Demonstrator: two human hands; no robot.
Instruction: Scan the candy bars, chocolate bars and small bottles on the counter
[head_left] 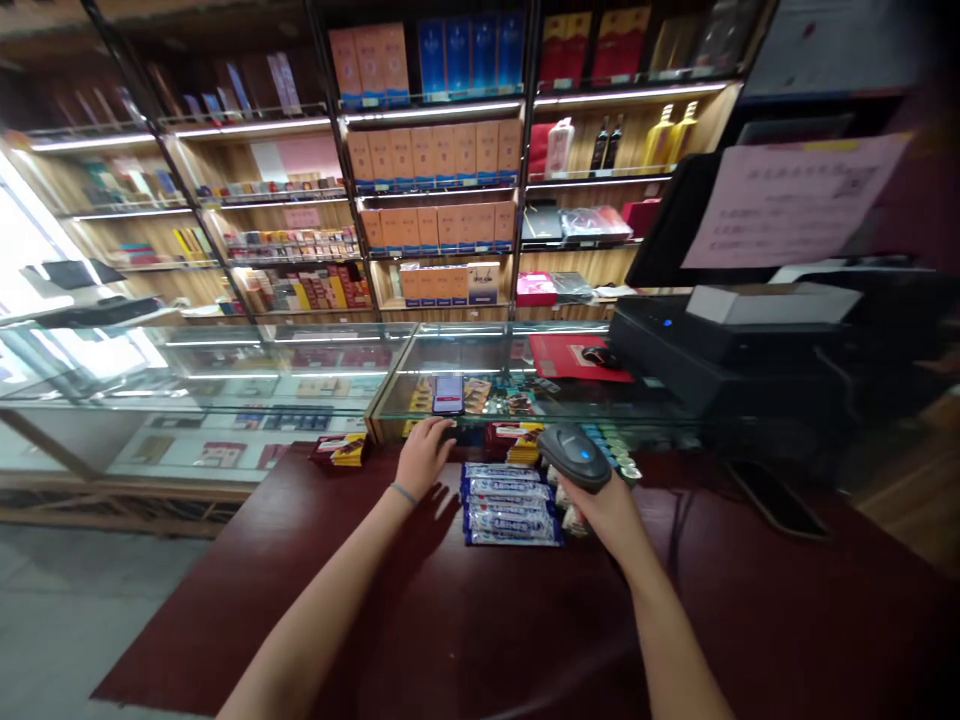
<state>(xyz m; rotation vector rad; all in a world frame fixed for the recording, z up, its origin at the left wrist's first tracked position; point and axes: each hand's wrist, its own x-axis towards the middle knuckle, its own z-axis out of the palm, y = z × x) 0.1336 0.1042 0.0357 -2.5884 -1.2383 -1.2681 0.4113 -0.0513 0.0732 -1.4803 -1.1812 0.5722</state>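
Observation:
In my right hand (pixel 606 508) is a black barcode scanner (pixel 576 456) with a blue light on top, held above the goods on the dark red table. Just left of it lie several blue-and-white wrapped bars (pixel 511 505) in a stack. My left hand (pixel 426 455) reaches over the table near the glass counter's edge, fingers loosely stretched and nothing visible in them. Between the hands, behind the bars, is a pile of yellow-and-maroon packets (pixel 515 442). Small green-and-white packs (pixel 611 447) sit behind the scanner, partly hidden by it.
Another yellow-and-maroon pile (pixel 339 449) lies at the table's left. A phone (pixel 448 394) stands on the glass counter (pixel 409 365), with a mouse (pixel 600 356) on a red mat. At right are a dark device (pixel 775 497), a monitor with a pink paper (pixel 795 205), and black equipment.

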